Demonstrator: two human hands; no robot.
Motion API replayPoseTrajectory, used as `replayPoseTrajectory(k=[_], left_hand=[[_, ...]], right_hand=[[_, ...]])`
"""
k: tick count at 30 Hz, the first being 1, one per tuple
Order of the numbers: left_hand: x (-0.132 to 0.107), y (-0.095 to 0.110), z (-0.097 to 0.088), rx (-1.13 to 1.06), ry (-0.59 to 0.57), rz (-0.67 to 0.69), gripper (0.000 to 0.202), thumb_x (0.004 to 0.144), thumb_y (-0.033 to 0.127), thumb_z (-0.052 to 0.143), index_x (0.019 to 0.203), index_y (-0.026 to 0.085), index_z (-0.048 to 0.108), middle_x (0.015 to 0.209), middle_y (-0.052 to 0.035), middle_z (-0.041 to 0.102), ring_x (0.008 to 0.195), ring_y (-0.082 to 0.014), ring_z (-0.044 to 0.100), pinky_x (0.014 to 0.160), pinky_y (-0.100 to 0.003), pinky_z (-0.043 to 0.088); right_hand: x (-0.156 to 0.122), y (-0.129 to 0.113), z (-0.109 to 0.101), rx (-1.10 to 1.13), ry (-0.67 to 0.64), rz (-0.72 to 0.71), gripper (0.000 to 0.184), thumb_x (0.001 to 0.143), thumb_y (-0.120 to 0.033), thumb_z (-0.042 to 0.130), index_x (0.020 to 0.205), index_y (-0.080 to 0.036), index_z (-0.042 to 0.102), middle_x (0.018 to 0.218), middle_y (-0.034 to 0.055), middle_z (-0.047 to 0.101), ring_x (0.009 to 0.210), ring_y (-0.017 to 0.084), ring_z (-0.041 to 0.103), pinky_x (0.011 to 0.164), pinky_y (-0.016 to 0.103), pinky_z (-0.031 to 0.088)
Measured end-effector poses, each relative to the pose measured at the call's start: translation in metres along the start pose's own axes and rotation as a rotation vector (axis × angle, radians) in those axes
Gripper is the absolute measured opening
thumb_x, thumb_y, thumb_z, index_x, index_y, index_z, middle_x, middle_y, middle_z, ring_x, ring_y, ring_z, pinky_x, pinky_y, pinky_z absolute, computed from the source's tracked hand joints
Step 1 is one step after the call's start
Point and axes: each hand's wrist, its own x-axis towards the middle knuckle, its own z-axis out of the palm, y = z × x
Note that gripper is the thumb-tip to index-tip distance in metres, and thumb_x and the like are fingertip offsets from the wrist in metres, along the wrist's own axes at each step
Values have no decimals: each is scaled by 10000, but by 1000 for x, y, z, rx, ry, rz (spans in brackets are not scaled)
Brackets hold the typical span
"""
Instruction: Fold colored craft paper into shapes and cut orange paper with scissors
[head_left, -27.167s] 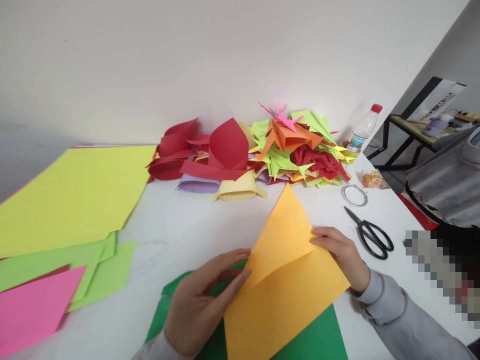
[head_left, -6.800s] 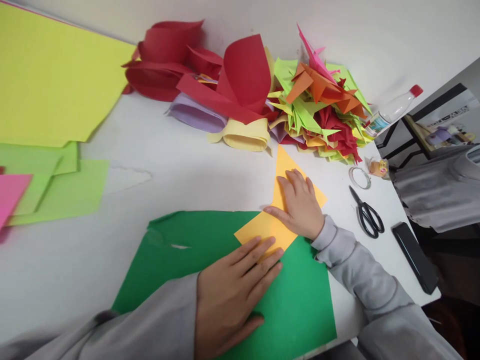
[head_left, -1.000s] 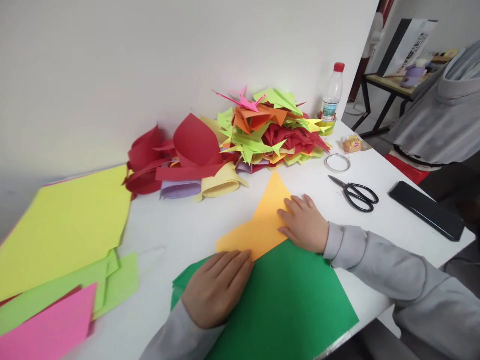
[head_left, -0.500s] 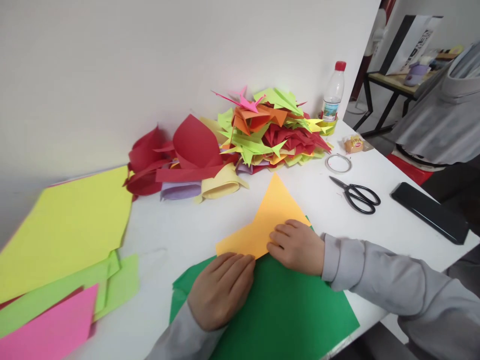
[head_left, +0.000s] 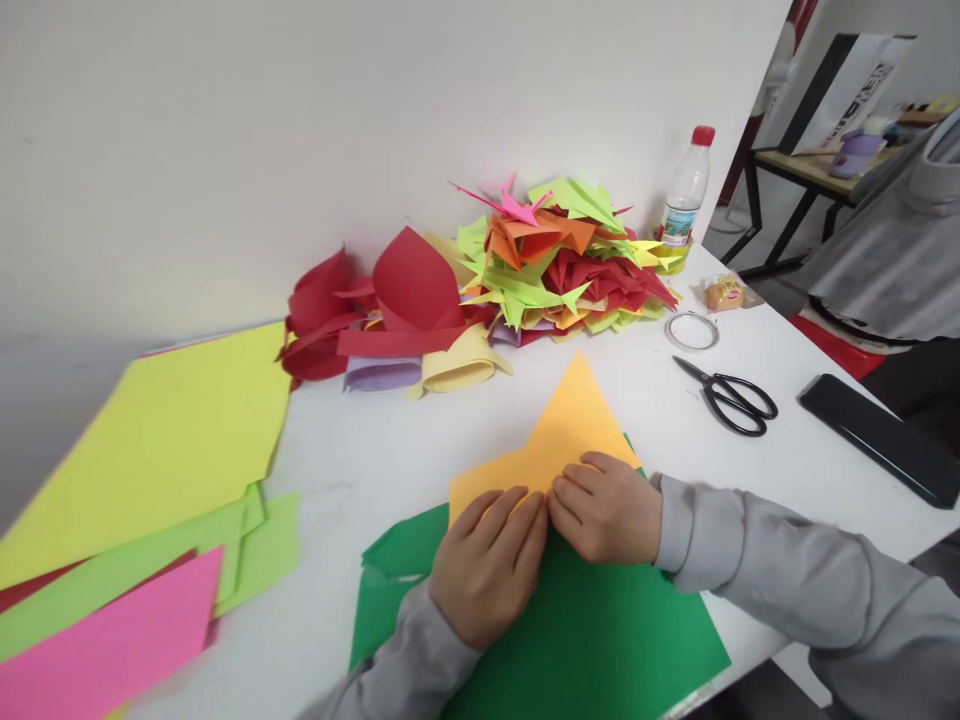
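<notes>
A folded sheet of orange paper lies on a larger green sheet, its pointed corner aimed at the wall. My left hand holds the paper's near edge, fingers bent over it and pressed together. Close beside it, my right hand grips the same edge with curled fingers. The two sets of fingertips almost meet at the middle of that edge. Both thumbs are hidden, and so is the part of the paper under the hands.
Folded paper shapes are heaped against the wall. Yellow, light green and pink sheets lie left. To the right are a bottle, a tape roll, scissors and a phone. Another person's grey garment shows beyond.
My left hand has slid rightward along the orange paper's near edge, up close to my right hand. The whole view has shifted, so the table things appear farther right.
</notes>
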Motion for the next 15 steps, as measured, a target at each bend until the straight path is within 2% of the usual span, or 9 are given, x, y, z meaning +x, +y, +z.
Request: replayPoseTrajectory(k=[7,15], left_hand=[[-7,-11,-6,26,14,-35,179,769,9,593,906,99,664,884,-119,744,875,-259,683,776,-409,529],[-17,-40,-17,134,44,-84,173,745,23,665,886,124,657,854,-102,744,802,-251,684,723,-398,522]], right_hand=[[-4,13,-3,-19,31,13,247,871,-116,508,650,-159,610,688,54,622,652,157,513,627,336,400],[-9,28,-3,-21,11,40,195,888,-125,511,758,-131,656,700,65,631,710,170,559,642,337,420]])
